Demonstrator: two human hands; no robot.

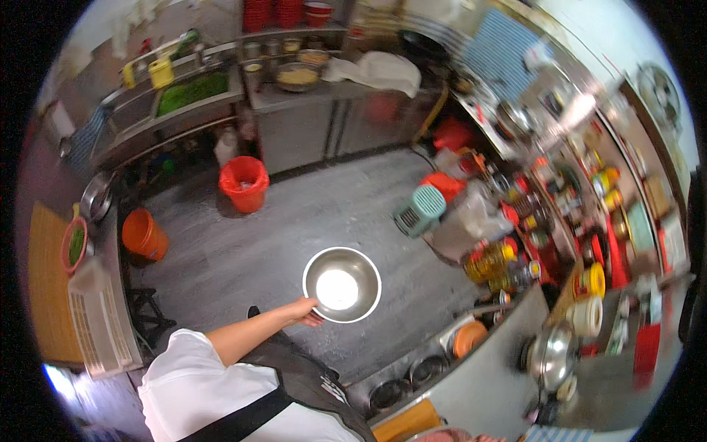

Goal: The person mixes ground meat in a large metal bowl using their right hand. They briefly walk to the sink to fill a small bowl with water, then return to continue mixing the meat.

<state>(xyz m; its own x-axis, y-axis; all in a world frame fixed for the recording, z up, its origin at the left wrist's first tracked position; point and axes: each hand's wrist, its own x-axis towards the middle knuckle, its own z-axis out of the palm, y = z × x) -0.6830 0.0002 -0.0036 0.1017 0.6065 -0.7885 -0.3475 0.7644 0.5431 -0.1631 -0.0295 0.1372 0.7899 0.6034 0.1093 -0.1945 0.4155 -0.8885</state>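
My left hand (309, 312) grips the near left rim of a round stainless steel bowl (367, 293), with the thumb at the edge and the fingers underneath. The bowl's inside faces up towards me and shows a bright glare; nothing can be made out in it. It is held over the grey floor (287, 221). My right hand cannot be made out in the picture. At the bottom edge, on the right, part of a container with pinkish food (444, 435) shows beside a yellow-brown board or block (409, 421).
An orange-red lined bin (244, 185) and an orange bucket (144, 235) stand on the floor. A green-grey appliance (420, 210) stands right of centre. A sink (193, 94) holds greens. Bottles (491, 262) crowd the right side, beside a steel counter (491, 375).
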